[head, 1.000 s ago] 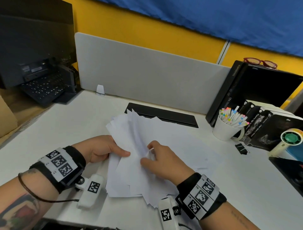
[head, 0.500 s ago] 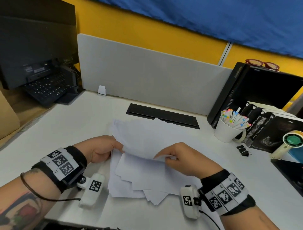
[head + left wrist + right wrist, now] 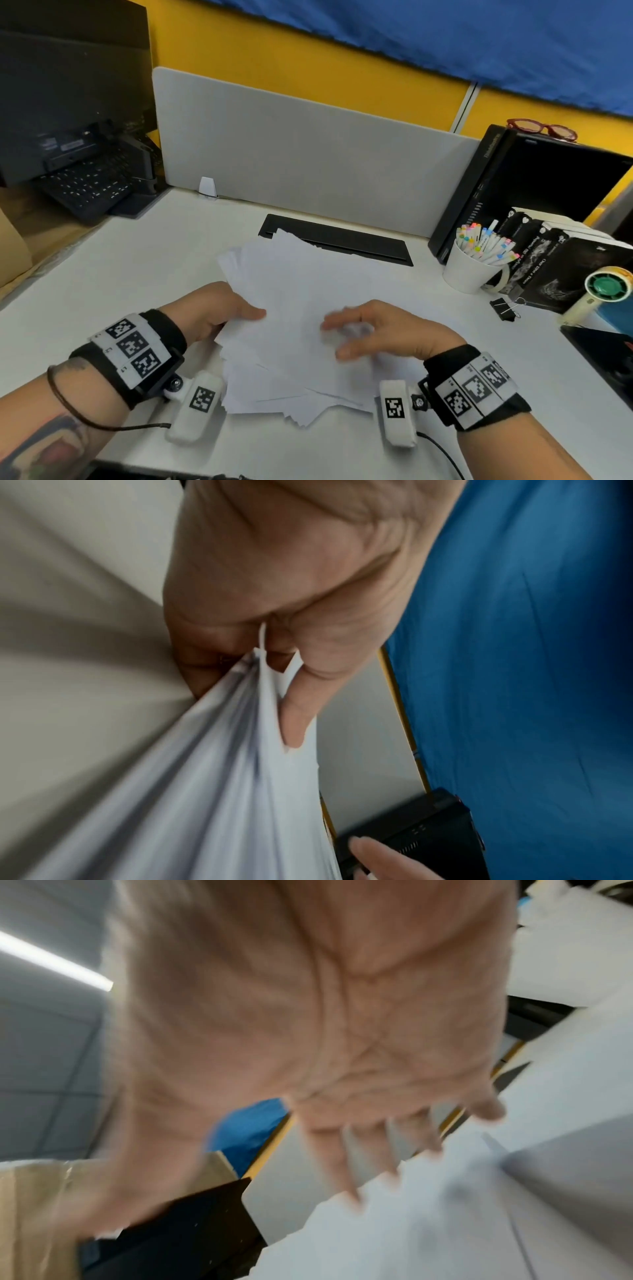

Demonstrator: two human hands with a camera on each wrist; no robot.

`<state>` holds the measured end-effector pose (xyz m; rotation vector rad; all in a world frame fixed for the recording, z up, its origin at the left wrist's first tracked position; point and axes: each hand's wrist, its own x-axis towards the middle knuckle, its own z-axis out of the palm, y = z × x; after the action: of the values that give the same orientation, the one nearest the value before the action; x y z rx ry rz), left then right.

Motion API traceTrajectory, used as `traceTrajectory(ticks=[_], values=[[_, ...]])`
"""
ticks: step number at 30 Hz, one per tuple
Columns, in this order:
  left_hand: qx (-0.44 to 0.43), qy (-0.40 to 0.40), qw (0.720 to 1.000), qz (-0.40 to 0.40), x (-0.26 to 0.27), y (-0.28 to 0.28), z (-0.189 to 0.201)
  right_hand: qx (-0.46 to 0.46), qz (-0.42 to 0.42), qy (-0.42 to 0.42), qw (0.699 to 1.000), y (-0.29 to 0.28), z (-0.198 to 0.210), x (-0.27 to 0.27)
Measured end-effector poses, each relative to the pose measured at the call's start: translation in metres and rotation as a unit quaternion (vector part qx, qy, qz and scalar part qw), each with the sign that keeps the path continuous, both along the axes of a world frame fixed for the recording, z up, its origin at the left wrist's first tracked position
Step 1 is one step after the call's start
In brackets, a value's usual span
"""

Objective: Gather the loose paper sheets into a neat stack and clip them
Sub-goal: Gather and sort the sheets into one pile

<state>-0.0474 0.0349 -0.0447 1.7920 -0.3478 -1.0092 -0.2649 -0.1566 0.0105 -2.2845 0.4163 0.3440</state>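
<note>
The left hand [image 3: 219, 313] formed the grip, thumb on top and fingers beneath, pinching the left edge of the paper sheets [image 3: 301, 325]; from the left wrist the clamped edges [image 3: 240, 723] showed as thin, fanned white layers. Just right of the grip, the right hand [image 3: 387, 330] hovered over the sheets, blurred, its fingers [image 3: 377, 1150] spread and grasping nothing. The sheets were plain, matte and unprinted, their corners splayed unevenly toward the person and away. Well to the right of the grip lay a black binder clip [image 3: 505, 308] with wire handles, beside a white mug [image 3: 471, 274] of capped markers. All rested on a smooth white surface [image 3: 137, 274], backed by a grey partition [image 3: 308, 154], a yellow wall and blue cloth.
</note>
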Motion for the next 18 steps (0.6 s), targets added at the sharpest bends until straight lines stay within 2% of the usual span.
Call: traceTrajectory(ticks=[1, 3, 5, 8, 11, 13, 15, 18], values=[[0.004, 0.007, 1.000, 0.002, 0.000, 0.001, 0.002, -0.005, -0.090, -0.043, 0.995, -0.003, 0.002, 0.000], [0.005, 0.010, 1.000, 0.002, 0.003, 0.003, 0.003, 0.005, -0.301, -0.096, 0.949, -0.012, -0.001, 0.000], [0.002, 0.009, 1.000, -0.009, 0.004, 0.004, 0.003, 0.051, -0.392, -0.060, 0.917, -0.022, -0.012, 0.001], [-0.033, -0.006, 0.999, -0.025, -0.001, 0.003, 0.004, 0.120, -0.382, -0.035, 0.916, -0.024, -0.027, 0.007], [-0.098, 0.016, 0.994, 0.053, -0.002, -0.001, -0.002, 0.084, -0.290, -0.038, 0.953, -0.010, -0.030, 0.013], [-0.095, 0.018, 0.992, 0.086, 0.002, -0.001, -0.007, 0.074, -0.253, -0.047, 0.964, -0.011, -0.034, 0.016], [-0.072, 0.011, 0.995, 0.072, 0.005, -0.002, -0.009, 0.066, -0.278, -0.083, 0.955, -0.024, -0.035, 0.015], [-0.052, 0.008, 0.996, 0.078, 0.006, -0.002, -0.010, -0.017, -0.406, -0.124, 0.905, -0.060, -0.036, 0.008]])
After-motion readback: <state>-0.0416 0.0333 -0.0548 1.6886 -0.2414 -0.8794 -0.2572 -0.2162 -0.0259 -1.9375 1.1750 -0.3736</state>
